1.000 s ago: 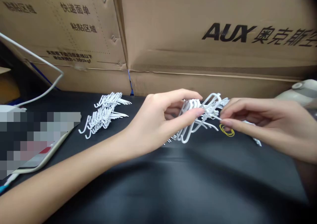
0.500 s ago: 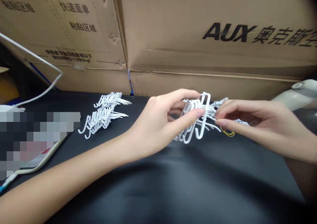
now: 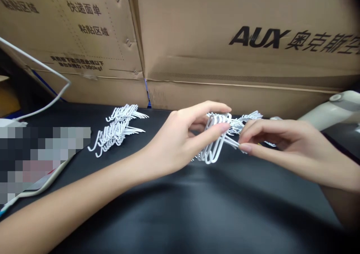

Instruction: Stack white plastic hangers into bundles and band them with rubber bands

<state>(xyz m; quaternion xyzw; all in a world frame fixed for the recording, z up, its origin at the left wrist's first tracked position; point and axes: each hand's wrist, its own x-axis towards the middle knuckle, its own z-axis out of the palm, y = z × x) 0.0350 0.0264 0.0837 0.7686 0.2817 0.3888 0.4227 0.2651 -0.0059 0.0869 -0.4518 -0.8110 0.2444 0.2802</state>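
My left hand (image 3: 182,141) is closed around a row of white metal hooks (image 3: 213,149), thumb in front and fingers behind. The hooks lie nested side by side, with their bent ends pointing down below the thumb. My right hand (image 3: 287,147) pinches the thin straight ends of a hook at the bundle's right side; its fingertips hide the very tips. More white hooks (image 3: 251,116) lie on the black surface behind, between my two hands. At left are two nested stacks of hooks, a nearer one (image 3: 112,134) and a farther one (image 3: 125,112).
Large cardboard boxes (image 3: 197,36) stand along the back edge of the black tabletop (image 3: 180,216). A pale, partly blurred-out device (image 3: 53,183) lies at left, near a white cable (image 3: 56,66). A light grey arm-like object (image 3: 323,109) is at right.
The hook that stood apart at my left thumb now sits in line with the bundle. My right hand has shifted slightly left and down, its fingertips now on the hook ends.
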